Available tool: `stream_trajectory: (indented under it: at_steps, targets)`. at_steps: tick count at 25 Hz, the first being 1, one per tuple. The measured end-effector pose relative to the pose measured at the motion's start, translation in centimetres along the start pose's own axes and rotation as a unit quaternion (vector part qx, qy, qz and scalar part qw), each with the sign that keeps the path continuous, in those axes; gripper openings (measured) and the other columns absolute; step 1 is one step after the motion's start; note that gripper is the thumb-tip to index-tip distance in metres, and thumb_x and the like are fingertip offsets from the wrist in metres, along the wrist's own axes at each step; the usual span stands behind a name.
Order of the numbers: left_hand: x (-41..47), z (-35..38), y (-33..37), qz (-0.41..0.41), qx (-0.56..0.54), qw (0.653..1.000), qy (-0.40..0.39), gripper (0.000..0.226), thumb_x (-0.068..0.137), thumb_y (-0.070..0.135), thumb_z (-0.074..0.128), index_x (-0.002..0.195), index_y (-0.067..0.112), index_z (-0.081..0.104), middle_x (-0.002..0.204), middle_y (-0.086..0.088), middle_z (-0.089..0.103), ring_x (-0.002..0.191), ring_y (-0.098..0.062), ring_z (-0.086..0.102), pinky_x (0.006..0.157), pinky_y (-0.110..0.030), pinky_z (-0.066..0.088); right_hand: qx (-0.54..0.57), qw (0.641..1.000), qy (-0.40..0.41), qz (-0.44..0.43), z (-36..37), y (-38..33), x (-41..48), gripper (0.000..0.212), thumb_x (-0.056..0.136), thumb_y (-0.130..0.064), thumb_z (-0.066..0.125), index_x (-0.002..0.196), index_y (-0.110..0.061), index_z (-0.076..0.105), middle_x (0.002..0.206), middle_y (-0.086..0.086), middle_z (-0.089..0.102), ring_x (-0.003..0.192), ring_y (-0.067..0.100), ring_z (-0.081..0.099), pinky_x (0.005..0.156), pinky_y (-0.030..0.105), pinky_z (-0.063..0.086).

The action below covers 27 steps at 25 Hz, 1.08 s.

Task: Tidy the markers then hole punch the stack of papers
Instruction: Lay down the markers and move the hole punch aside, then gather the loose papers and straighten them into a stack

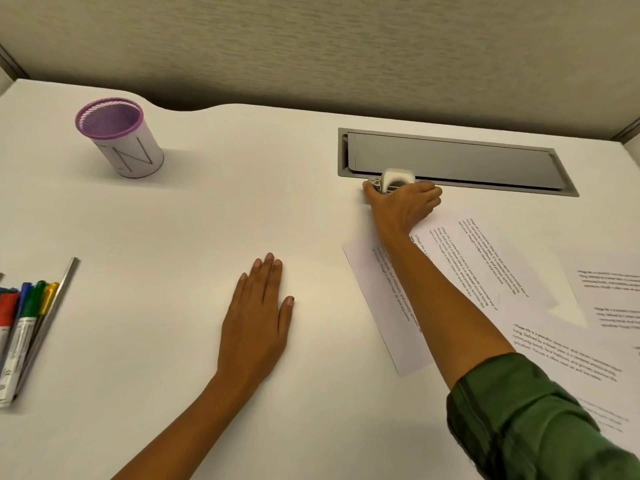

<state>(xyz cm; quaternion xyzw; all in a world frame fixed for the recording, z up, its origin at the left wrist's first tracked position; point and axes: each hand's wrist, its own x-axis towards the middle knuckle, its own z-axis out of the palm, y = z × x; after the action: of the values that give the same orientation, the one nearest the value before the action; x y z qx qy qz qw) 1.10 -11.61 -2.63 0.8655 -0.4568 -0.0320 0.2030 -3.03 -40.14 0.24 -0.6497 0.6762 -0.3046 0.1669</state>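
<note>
The left hand lies flat on the white surface near the middle, fingers straight and together, holding nothing. The right hand reaches farther out and to the right, its fingers curled around one small white hole punch, which sits at the near edge of a grey flap set into the surface. A green sleeve covers that arm near the elbow.

Under and to the right of the right arm lie the papers: four printed sheets as far as can be counted, loose and overlapping at different angles. Well to the left of the left hand, at the left edge, lie the markers side by side; four caps show, red, blue, green and yellow, and more may be cut off. One metal strip lies just beside them. One purple-rimmed cup stands upright far left.
</note>
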Motion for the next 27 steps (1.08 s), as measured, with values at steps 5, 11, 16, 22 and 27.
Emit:
stream_trajectory:
  at_steps: [5, 11, 16, 22, 27]
  targets:
    - [0.1, -0.1, 0.1, -0.001, -0.002, 1.000, -0.004, 0.057, 0.097, 0.037, 0.027, 0.150, 0.016, 0.022, 0.158, 0.003, 0.019, 0.146, -0.009, 0.012, 0.119, -0.025, 0.006, -0.014, 1.000, -0.003, -0.008, 0.7, 0.3, 0.1, 0.106, 0.062, -0.065, 0.072, 0.133, 0.002, 0.033, 0.133, 0.015, 0.042, 0.119, 0.026, 0.039, 0.103, 0.034, 0.032]
    - [0.0, -0.1, 0.1, -0.001, -0.010, 1.000, -0.003, 0.057, 0.097, 0.036, 0.028, 0.150, 0.017, 0.022, 0.158, 0.004, 0.019, 0.146, -0.009, 0.011, 0.119, -0.024, 0.005, 0.010, 1.000, -0.014, -0.022, -0.4, 0.9, -0.7, 0.116, 0.064, -0.068, 0.070, 0.145, -0.001, 0.021, 0.148, 0.016, 0.028, 0.133, 0.027, 0.030, 0.111, 0.034, 0.029]
    - [-0.1, 0.0, 0.1, 0.001, -0.016, 1.000, 0.006, 0.057, 0.096, 0.036, 0.029, 0.149, 0.017, 0.024, 0.158, 0.003, 0.020, 0.146, -0.010, 0.013, 0.119, -0.025, 0.006, 0.085, 0.990, 0.053, -0.095, -5.0, 3.7, -4.1, 0.090, 0.071, -0.050, 0.075, 0.137, -0.005, 0.034, 0.139, 0.017, 0.038, 0.125, 0.027, 0.039, 0.105, 0.036, 0.040]
    - [-0.9, -0.3, 0.6, -0.007, -0.018, 0.999, 0.025, 0.057, 0.095, 0.037, 0.032, 0.147, 0.015, 0.028, 0.158, 0.002, 0.021, 0.145, -0.014, 0.017, 0.118, -0.029, 0.011, 0.002, 0.987, -0.061, -0.146, -10.4, 10.8, -11.1, 0.075, 0.084, -0.042, 0.065, 0.142, -0.005, 0.034, 0.147, 0.013, 0.037, 0.138, 0.028, 0.032, 0.115, 0.042, 0.028]
    - [-3.8, -0.2, 1.6, -0.010, -0.011, 0.999, 0.038, 0.064, 0.092, 0.046, 0.027, 0.146, 0.012, 0.030, 0.156, -0.002, 0.026, 0.145, -0.016, 0.019, 0.119, -0.036, 0.013, -0.044, 0.970, -0.169, -0.172, -12.4, 14.0, -14.0, 0.088, 0.087, -0.053, 0.054, 0.151, -0.007, 0.015, 0.161, 0.007, 0.012, 0.148, 0.020, 0.007, 0.121, 0.034, 0.005]
